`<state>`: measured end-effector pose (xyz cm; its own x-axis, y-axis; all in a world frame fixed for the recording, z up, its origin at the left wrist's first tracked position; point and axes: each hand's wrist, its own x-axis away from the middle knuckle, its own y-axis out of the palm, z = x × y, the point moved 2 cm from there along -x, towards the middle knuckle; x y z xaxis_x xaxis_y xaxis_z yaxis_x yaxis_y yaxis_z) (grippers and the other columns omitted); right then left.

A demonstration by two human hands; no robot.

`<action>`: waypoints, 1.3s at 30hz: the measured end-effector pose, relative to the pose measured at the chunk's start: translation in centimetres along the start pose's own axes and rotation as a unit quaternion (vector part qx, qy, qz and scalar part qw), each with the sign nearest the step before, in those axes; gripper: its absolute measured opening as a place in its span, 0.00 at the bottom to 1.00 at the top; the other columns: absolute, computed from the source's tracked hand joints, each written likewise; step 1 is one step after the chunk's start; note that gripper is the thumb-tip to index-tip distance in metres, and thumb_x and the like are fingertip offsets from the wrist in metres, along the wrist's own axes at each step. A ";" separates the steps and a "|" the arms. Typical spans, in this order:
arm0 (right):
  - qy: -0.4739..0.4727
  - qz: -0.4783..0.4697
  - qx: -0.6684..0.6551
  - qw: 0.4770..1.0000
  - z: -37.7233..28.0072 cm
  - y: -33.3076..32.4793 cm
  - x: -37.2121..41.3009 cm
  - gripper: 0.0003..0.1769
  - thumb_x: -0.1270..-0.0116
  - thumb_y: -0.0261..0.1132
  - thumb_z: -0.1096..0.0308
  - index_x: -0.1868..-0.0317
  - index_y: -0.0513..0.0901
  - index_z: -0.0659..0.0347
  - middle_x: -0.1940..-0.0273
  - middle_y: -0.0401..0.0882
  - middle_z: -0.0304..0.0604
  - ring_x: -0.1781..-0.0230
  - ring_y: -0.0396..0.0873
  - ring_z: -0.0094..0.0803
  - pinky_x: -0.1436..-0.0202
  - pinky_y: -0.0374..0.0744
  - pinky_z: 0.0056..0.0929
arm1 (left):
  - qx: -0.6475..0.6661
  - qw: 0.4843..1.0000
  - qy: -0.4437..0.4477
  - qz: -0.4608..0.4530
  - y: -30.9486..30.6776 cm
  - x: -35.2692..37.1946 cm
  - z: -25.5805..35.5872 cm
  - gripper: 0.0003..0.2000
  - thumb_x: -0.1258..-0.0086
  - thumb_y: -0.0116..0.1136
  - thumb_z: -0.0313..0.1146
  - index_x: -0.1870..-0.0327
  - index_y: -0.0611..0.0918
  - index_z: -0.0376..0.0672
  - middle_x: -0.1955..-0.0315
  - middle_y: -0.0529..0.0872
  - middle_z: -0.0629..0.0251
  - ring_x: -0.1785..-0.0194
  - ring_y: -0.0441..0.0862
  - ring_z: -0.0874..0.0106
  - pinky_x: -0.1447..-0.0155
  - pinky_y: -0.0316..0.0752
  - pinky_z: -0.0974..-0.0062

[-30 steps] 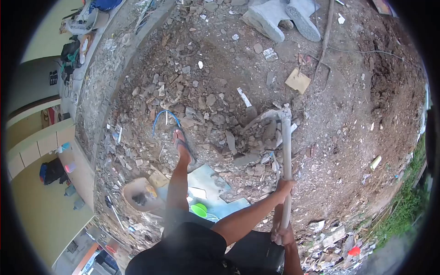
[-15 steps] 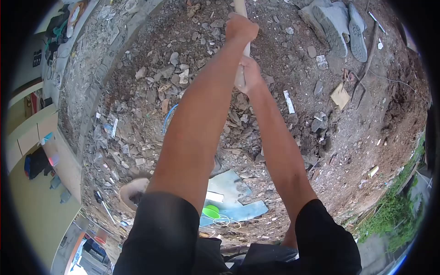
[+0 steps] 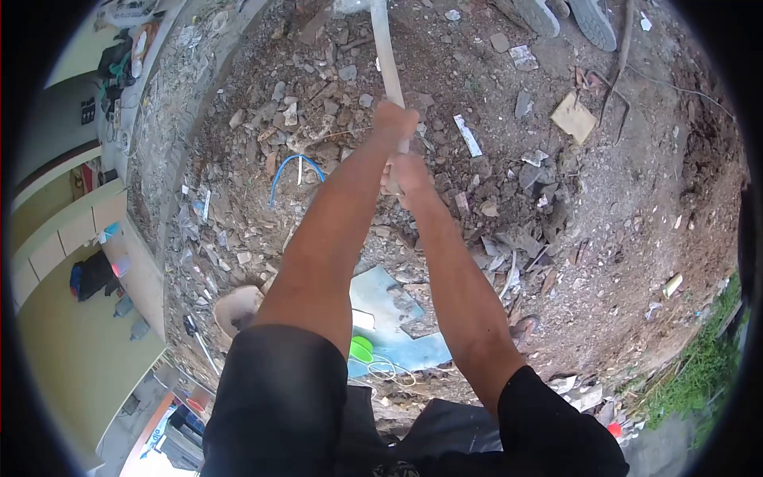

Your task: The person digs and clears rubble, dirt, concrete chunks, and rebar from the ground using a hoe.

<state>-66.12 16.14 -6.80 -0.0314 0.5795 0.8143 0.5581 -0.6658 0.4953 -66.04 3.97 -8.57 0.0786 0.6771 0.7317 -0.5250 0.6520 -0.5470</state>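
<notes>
Both my hands are wrapped round the pale wooden handle point(image 3: 386, 60) of what looks like a hoe. My left hand point(image 3: 396, 121) is closed on the shaft farther from me. Just behind it, my right hand point(image 3: 407, 172) grips near the handle's end. A grey metal head point(image 3: 351, 5) shows at the top edge, mostly cut off by the frame. Broken stones and loose soil point(image 3: 318, 103) lie under and around the shaft. To the left of my hands a thin blue tube point(image 3: 278, 176) curves over the rubble.
Below my arms lie a pale blue sheet point(image 3: 389, 306) and a green bowl point(image 3: 361, 348). Grey shoes point(image 3: 592, 24), a bent rod point(image 3: 624, 63) and a tan square piece point(image 3: 574, 118) are at upper right. A wall point(image 3: 87, 350) stands left; grass point(image 3: 691, 374) grows right.
Both hands have drawn down toward my body with the handle, which now tilts up to the left. Its grey head has come into view at the top edge. The camera view has shifted slightly.
</notes>
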 end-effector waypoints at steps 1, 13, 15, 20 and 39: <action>0.006 0.013 0.009 1.000 1.2 -0.4 2.4 0.04 0.41 0.60 0.72 0.72 0.74 0.61 0.78 0.71 0.38 0.83 0.71 0.29 0.83 0.70 0.34 | 0.010 1.000 -0.008 0.003 0.9 1.7 -1.8 0.20 0.47 0.59 0.32 0.56 0.79 0.23 0.66 0.86 0.43 0.61 0.87 0.54 0.55 0.82 0.63; 0.058 0.114 0.023 0.992 9.5 -26.0 34.8 0.06 0.44 0.59 0.72 0.66 0.73 0.62 0.78 0.70 0.38 0.84 0.71 0.28 0.86 0.68 0.29 | 0.023 0.997 -0.064 -0.033 27.9 34.5 -7.3 0.23 0.46 0.59 0.32 0.50 0.72 0.27 0.56 0.82 0.37 0.47 0.80 0.46 0.43 0.76 0.57; 0.031 0.105 0.075 0.991 8.1 -29.1 41.2 0.05 0.44 0.57 0.71 0.68 0.73 0.63 0.80 0.70 0.39 0.85 0.71 0.28 0.85 0.71 0.28 | 0.154 0.982 -0.104 -0.029 33.0 40.2 -7.5 0.21 0.46 0.60 0.32 0.54 0.73 0.29 0.62 0.83 0.40 0.60 0.85 0.48 0.56 0.79 0.58; 0.075 0.233 0.262 0.934 9.2 -31.8 56.2 0.06 0.47 0.61 0.73 0.72 0.72 0.64 0.82 0.71 0.39 0.88 0.72 0.28 0.85 0.73 0.28 | 0.562 0.684 -0.340 -0.317 32.6 47.0 -4.1 0.09 0.38 0.61 0.36 0.68 0.73 0.46 0.83 0.70 0.71 0.83 0.70 0.74 0.78 0.68 0.70; 0.008 -0.167 0.010 0.986 8.2 20.0 -8.5 0.05 0.41 0.60 0.71 0.73 0.74 0.61 0.79 0.70 0.39 0.84 0.69 0.31 0.80 0.66 0.35 | 0.014 0.983 -0.061 0.175 -20.6 -6.9 -12.7 0.26 0.44 0.61 0.40 0.51 0.73 0.26 0.62 0.85 0.40 0.52 0.85 0.55 0.47 0.79 0.64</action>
<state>-47.91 1.74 -6.33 -0.2297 0.7575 0.6111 0.5308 -0.4288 0.7310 -45.03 -9.84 -7.50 -0.2123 0.8117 0.5441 -0.5250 0.3749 -0.7641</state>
